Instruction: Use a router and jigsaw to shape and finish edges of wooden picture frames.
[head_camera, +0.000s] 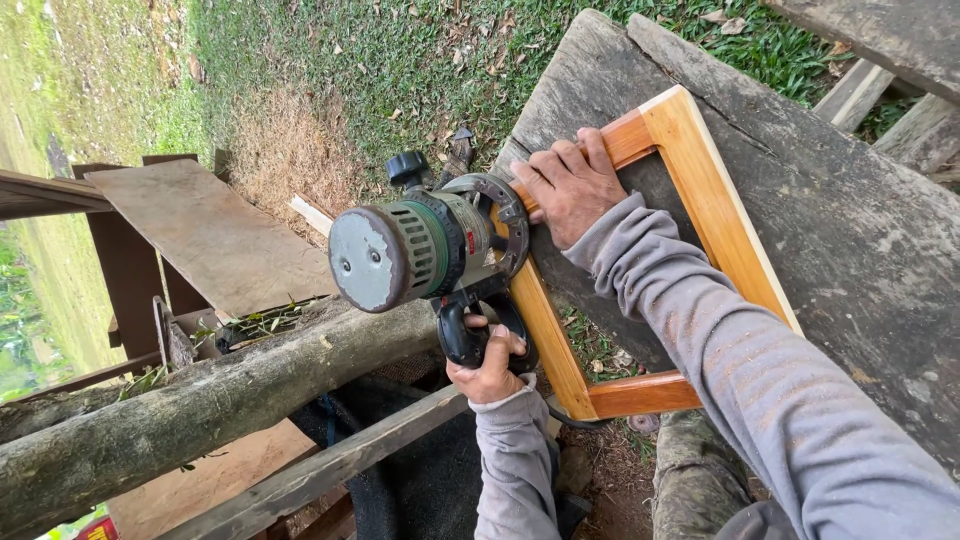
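While the wooden frame (700, 200) is being pinned flat on the weathered plank (850, 230) by the right hand (568, 188), fingers spread, the router (420, 250) is being gripped at its handle by the closed left hand (488, 365) and pressed sideways against the frame's edge.

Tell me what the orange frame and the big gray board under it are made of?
The frame looks like wood with a smooth, glossy orange finish; grain lines show along its bars. The board looks like bare, weathered wood: gray, rough and cracked. The right hand presses on the frame.
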